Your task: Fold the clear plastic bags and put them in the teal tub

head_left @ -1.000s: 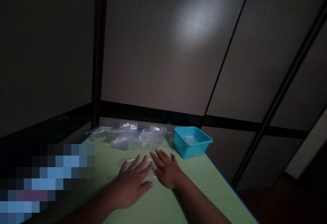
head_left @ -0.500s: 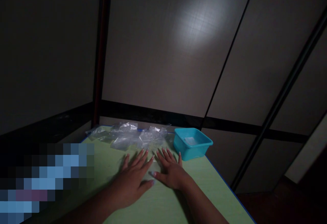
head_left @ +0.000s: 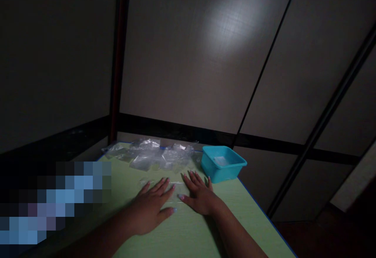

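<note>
Your left hand (head_left: 151,207) and right hand (head_left: 201,199) lie palm down, fingers spread wide, over a clear plastic sheet (head_left: 175,197) on the green counter (head_left: 235,218) — its outline is faint, and your hands cover part of it. Beyond them, crumpled clear plastic (head_left: 148,159) runs together, so you can't tell the pieces apart. The turquoise basket (head_left: 220,173) stands near your right hand, its pale contents hard to make out — pixelation (head_left: 64,195) hides the lower left
</note>
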`<state>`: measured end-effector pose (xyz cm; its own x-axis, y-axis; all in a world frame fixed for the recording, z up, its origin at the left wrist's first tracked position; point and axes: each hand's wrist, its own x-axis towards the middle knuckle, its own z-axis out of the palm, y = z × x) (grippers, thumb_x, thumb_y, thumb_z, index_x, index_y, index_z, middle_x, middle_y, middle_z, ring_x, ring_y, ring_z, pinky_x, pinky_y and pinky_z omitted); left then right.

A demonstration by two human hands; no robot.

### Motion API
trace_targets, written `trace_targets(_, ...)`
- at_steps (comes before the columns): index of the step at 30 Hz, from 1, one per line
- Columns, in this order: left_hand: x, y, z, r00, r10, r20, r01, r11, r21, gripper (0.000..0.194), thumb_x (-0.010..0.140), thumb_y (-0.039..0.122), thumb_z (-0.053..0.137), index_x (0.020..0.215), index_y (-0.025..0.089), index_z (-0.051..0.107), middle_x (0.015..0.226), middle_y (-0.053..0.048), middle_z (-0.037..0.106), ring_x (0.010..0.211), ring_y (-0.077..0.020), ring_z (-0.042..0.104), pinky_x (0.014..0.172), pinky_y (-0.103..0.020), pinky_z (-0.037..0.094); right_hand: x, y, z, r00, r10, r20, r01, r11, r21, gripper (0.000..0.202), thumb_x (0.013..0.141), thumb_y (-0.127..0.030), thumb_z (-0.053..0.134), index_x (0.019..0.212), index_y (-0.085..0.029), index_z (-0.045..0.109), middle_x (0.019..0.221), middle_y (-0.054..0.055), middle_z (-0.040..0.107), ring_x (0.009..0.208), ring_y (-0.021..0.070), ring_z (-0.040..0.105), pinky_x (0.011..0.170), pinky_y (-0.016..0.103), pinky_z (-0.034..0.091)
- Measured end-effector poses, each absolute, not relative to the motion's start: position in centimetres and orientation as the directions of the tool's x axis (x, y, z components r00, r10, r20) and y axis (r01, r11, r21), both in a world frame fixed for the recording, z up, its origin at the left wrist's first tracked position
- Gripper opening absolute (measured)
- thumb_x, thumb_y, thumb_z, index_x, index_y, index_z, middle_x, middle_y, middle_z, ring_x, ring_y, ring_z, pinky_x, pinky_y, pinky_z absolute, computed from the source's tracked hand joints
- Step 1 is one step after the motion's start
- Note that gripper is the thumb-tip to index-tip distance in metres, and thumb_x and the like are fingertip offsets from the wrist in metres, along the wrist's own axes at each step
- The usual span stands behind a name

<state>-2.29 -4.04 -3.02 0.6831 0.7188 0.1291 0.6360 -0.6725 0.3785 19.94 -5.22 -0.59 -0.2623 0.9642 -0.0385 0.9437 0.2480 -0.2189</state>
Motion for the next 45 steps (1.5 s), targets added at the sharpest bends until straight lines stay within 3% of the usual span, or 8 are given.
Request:
trace_targets(8,-2.8,-3.7,-3.0,0.673,0.729,0.125,0.638,-0.658,0.400,0.059,0.082,0.059,0.031,0.134,0.033,0.023,0.144,-0.005,0.012,0.132,-0.0274,0.006,0.102,-0.053,0.005,20.3,-5.2,-0.5,-0.278,0.957,-0.078,0.938,0.253,-0.238,0.077,0.075,-0.067,0.036,0.137,-0.034,0.004,0.145,0.005,-0.001,0.132,0.0292,-0.003,0.095,0.062,-0.009)
trace_targets(13,-3.2,-3.1,-3.5,0.590,0.797,0.131,0.721,-0.593,0.358,0.059,0.081,0.062,0.030,0.134,0.035,0.024,0.144,-0.006,0.011,0.132,-0.0291,0.003,0.099,-0.059,0.003,20.5,-5.3,-0.5,-0.265,0.959,-0.097,0.942,0.236,-0.241,0.076,0.075,-0.068,0.034,0.137,-0.036,0.003,0.145,0.004,-0.003,0.131,0.0297,-0.005,0.094,0.064,-0.009)
trace_targets(18,-3.0,-2.3,-2.9,0.474,0.830,0.293,0.769,-0.553,0.321,0.059,0.082,0.058,0.034,0.134,0.030,0.027,0.145,-0.008,0.014,0.132,-0.0299,0.005,0.100,-0.057,0.008,20.6,-5.2,-0.6,-0.253,0.967,-0.027,0.936,0.237,-0.261,0.071,0.078,-0.065,0.033,0.137,-0.035,0.006,0.146,0.003,0.003,0.132,0.0282,0.000,0.096,0.061,-0.007)
trace_targets(21,-2.8,-2.3,-1.9,0.457,0.753,0.473,0.715,-0.627,0.308,0.056,0.081,0.050,0.044,0.131,0.028,0.035,0.143,-0.006,0.022,0.130,-0.0291,0.012,0.103,-0.048,0.016,20.8,-5.0,-0.5,-0.261,0.961,0.093,0.911,0.277,-0.306,0.068,0.079,-0.056,0.041,0.137,-0.031,0.016,0.145,0.006,0.015,0.131,0.0275,0.012,0.101,0.055,0.004)
trace_targets(24,-2.7,-2.7,-0.8,0.466,0.683,0.563,0.644,-0.698,0.314,0.047,0.080,0.038,0.049,0.126,0.026,0.043,0.135,-0.007,0.034,0.124,-0.0260,0.026,0.102,-0.039,0.024,20.9,-4.7,-0.3,-0.303,0.917,0.260,0.847,0.384,-0.368,0.055,0.080,-0.042,0.048,0.131,-0.024,0.037,0.135,0.010,0.037,0.122,0.0248,0.033,0.100,0.040,0.025)
trace_targets(27,-2.7,-3.0,-0.3,0.513,0.668,0.539,0.579,-0.733,0.358,0.039,0.081,0.027,0.048,0.120,0.024,0.047,0.119,-0.007,0.046,0.110,-0.0209,0.040,0.095,-0.033,0.033,20.8,-4.5,-0.2,-0.311,0.874,0.373,0.802,0.452,-0.390,0.036,0.078,-0.030,0.051,0.113,-0.021,0.054,0.112,0.009,0.054,0.102,0.0205,0.050,0.087,0.031,0.039)
trace_targets(33,-2.9,-2.7,-1.1,0.623,0.669,0.404,0.579,-0.743,0.336,0.022,0.075,0.011,0.049,0.088,0.022,0.061,0.086,-0.003,0.055,0.091,-0.0187,0.046,0.078,-0.028,0.037,21.1,-3.9,-1.1,-0.347,0.854,0.388,0.792,0.489,-0.367,0.011,0.071,-0.017,0.058,0.081,-0.019,0.062,0.084,0.004,0.058,0.081,0.0161,0.053,0.072,0.025,0.041)
trace_targets(45,-3.1,-2.5,-1.4,0.652,0.679,0.337,0.609,-0.734,0.301,0.031,0.070,0.003,0.045,0.089,0.023,0.059,0.088,-0.002,0.054,0.089,-0.0182,0.046,0.076,-0.027,0.035,21.4,-3.7,-1.5,-0.343,0.863,0.370,0.801,0.475,-0.366,0.015,0.068,-0.019,0.062,0.083,-0.020,0.063,0.085,0.003,0.057,0.083,0.0162,0.052,0.075,0.025,0.038)
